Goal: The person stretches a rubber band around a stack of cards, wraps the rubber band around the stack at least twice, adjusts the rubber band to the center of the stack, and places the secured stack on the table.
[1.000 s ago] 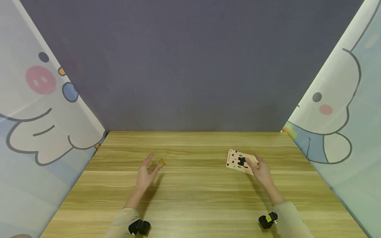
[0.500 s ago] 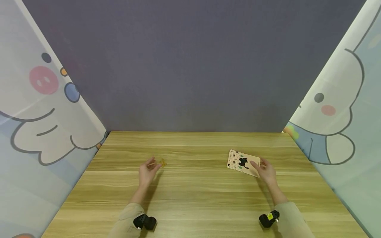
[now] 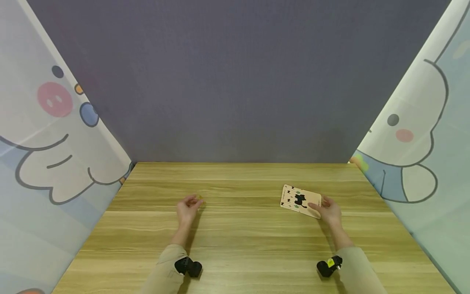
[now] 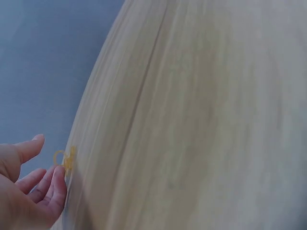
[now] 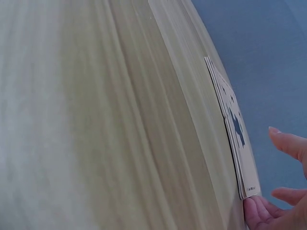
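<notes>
In the head view, my left hand (image 3: 187,208) is over the left of the table, beside a few small yellow rubber bands (image 3: 200,198). The left wrist view has the fingertips at the looped rubber bands (image 4: 69,159), thumb held apart from the fingers. My right hand (image 3: 329,211) is at the right end of a cream booklet-like stack (image 3: 293,199) with a black cat print. Seen from the right wrist, the fingers meet the near end of the layered stack (image 5: 247,167), while the thumb is raised away from it. The fingertips there are partly hidden.
A wood-grain table (image 3: 242,245) spans the front. Behind it rises a dark grey panel (image 3: 235,81). Cartoon-printed curtains flank it, one left (image 3: 33,163) and one right (image 3: 422,212). Black wrist cameras sit on the left sleeve (image 3: 188,266) and right sleeve (image 3: 329,266).
My left hand has moved right, up to the rubber bands, and its fingers have drawn in. The right hand has shifted slightly right and toward me along the stack's end. The stack looks unmoved.
</notes>
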`<state>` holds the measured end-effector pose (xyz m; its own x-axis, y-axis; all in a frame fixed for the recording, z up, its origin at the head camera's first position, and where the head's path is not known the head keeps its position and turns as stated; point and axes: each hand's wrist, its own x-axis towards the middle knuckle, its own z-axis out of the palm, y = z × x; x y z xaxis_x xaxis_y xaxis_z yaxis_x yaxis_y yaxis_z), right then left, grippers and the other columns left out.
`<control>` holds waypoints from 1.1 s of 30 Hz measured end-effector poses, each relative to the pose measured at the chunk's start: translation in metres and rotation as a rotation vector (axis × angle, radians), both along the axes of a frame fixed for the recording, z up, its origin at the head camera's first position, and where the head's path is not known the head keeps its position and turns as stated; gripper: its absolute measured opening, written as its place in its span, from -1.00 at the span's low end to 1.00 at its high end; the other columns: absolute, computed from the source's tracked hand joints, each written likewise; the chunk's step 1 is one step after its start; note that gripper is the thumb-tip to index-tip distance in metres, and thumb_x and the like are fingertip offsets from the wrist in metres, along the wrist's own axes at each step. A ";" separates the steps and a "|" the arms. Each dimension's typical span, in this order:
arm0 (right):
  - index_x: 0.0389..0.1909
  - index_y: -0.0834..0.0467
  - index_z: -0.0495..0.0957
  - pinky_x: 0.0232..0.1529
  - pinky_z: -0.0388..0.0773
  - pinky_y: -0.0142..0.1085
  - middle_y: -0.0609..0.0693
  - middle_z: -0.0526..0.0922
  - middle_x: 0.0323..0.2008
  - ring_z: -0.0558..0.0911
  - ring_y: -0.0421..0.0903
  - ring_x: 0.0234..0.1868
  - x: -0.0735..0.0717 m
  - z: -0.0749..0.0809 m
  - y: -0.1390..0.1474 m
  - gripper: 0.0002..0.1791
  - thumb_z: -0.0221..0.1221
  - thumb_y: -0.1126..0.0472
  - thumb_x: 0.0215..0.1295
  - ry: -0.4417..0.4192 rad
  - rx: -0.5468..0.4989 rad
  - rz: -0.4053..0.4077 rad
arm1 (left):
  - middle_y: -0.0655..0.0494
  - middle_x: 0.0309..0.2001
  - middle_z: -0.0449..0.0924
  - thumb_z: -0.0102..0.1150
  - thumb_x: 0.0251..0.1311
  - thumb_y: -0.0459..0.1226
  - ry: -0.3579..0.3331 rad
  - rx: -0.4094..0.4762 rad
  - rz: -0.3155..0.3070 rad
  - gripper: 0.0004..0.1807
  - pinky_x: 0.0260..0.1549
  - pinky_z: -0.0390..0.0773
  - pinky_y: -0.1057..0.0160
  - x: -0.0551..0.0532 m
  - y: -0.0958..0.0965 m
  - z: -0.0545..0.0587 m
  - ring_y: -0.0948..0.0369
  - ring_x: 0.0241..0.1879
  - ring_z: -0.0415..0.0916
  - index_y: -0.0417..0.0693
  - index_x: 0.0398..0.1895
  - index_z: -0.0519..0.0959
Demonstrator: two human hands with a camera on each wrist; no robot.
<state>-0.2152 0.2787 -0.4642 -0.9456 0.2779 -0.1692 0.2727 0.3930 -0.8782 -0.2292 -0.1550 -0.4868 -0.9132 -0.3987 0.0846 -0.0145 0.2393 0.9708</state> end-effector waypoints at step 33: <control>0.05 0.61 0.20 -0.12 0.42 0.00 0.50 0.35 -0.04 0.39 0.33 -0.07 -0.013 -0.003 -0.007 -0.27 0.29 0.32 -0.09 -0.041 0.198 -0.049 | -0.05 -0.43 0.63 0.37 -0.16 -0.28 -0.077 -0.183 0.197 -0.77 -0.49 0.47 0.28 -0.007 0.014 -0.009 0.08 -0.40 0.55 -0.23 -0.40 0.66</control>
